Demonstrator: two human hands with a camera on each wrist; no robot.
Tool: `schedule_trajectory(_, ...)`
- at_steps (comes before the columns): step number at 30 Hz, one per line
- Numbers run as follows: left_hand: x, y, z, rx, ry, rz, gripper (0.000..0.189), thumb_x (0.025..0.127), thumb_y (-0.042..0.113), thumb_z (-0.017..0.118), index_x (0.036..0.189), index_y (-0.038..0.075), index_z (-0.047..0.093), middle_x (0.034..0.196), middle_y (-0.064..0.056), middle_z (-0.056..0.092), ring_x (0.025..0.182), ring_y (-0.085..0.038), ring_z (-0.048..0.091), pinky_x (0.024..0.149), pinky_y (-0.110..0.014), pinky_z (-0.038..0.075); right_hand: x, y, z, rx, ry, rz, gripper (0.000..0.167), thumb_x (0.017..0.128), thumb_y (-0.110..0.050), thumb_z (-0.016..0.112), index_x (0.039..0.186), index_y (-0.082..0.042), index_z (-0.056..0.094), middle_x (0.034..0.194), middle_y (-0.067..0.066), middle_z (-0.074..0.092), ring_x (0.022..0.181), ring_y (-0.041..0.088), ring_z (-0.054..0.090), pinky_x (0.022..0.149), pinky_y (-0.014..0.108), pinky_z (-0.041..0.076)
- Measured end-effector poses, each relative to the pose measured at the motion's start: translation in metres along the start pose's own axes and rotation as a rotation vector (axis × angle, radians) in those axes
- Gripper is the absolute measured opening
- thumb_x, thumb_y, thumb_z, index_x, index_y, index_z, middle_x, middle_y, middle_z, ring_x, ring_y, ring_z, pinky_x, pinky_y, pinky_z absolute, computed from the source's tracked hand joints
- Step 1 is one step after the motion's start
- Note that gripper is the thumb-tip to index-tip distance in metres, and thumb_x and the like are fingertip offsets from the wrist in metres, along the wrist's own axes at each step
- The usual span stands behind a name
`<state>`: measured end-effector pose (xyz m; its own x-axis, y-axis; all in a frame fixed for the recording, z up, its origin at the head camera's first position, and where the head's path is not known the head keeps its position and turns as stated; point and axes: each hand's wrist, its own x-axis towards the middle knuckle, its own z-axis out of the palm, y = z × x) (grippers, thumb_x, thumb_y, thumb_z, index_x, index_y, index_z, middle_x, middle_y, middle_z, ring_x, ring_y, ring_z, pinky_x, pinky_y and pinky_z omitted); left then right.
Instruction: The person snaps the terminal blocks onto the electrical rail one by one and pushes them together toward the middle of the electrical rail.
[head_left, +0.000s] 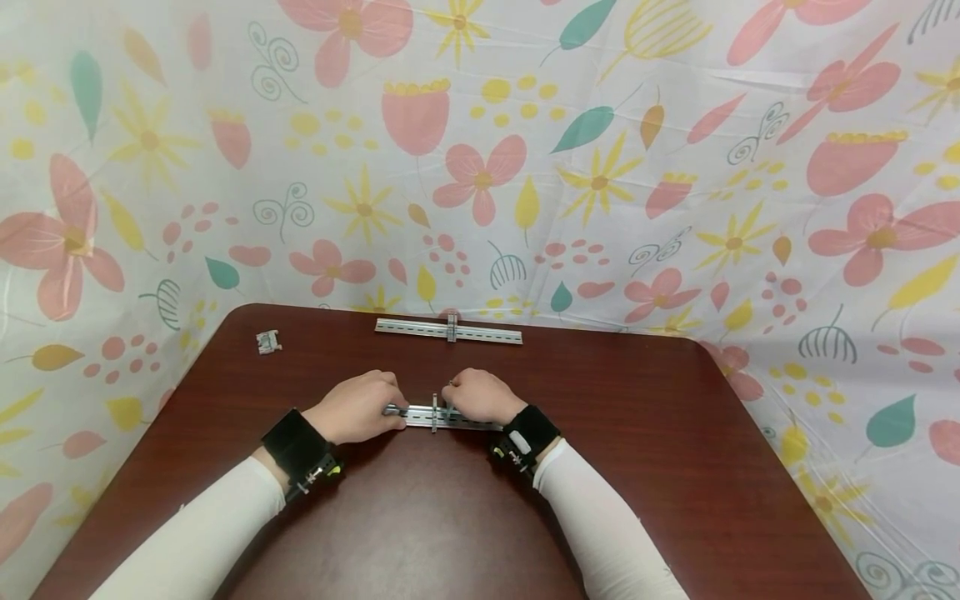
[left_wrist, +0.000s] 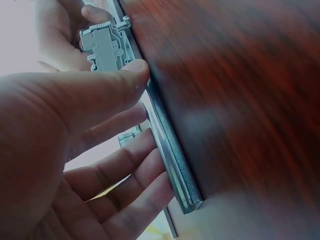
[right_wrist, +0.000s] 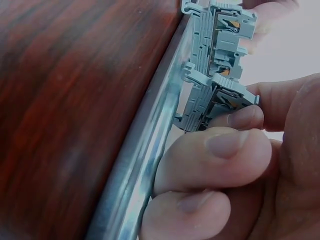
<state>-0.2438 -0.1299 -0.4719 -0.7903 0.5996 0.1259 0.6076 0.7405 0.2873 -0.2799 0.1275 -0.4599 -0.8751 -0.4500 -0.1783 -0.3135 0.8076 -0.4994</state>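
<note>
A slotted metal DIN rail (head_left: 417,417) lies across the middle of the table. My left hand (head_left: 363,407) grips its left end, thumb (left_wrist: 112,85) along the near edge and fingers at the far side. One grey terminal block (right_wrist: 202,37) stands upright on the rail between my hands. My right hand (head_left: 483,396) pinches a second grey terminal block (right_wrist: 192,107) just right of the first, tilted against the rail. The right fingers (right_wrist: 212,155) hide part of this block and some of the rail.
Farther back on the dark wooden table (head_left: 600,400) lies another DIN rail (head_left: 408,328) with terminal blocks (head_left: 452,327) near its middle. Small grey parts (head_left: 267,342) lie at the back left. A flower-patterned curtain (head_left: 480,233) hangs right behind the table.
</note>
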Motion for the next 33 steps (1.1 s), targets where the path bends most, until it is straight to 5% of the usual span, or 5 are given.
schedule_trajectory(8, 0.0, 0.002, 0.001, 0.012, 0.011, -0.015, 0.018, 0.095, 0.028, 0.091, 0.107, 0.015, 0.09, 0.098, 0.004, 0.068, 0.093, -0.016, 0.064, 0.078, -0.035, 0.058, -0.002, -0.005, 0.001, -0.04, -0.006, -0.001, 0.055, 0.113, -0.028, 0.054, 0.059, -0.023, 0.046, 0.058, -0.008, 0.035, 0.051, 0.012, 0.032, 0.055, 0.031, 0.027)
schedule_trajectory(28, -0.002, 0.005, 0.0, 0.042, 0.042, 0.008, 0.017, 0.096, 0.026, 0.091, 0.106, 0.013, 0.091, 0.095, 0.003, 0.069, 0.09, -0.017, 0.064, 0.073, -0.031, 0.057, -0.008, -0.014, 0.001, -0.186, -0.038, -0.019, 0.051, 0.113, -0.028, 0.054, 0.063, -0.02, 0.062, 0.066, -0.004, 0.055, 0.06, 0.016, 0.054, 0.065, 0.034, 0.048)
schedule_trajectory(33, -0.002, 0.006, 0.0, 0.044, 0.052, 0.028, 0.016, 0.097, 0.024, 0.09, 0.106, 0.012, 0.091, 0.094, 0.002, 0.068, 0.089, -0.018, 0.062, 0.073, -0.031, 0.056, 0.008, 0.005, 0.012, -0.2, -0.045, -0.043, 0.049, 0.114, -0.029, 0.054, 0.067, -0.02, 0.067, 0.073, -0.001, 0.061, 0.064, 0.017, 0.059, 0.068, 0.038, 0.053)
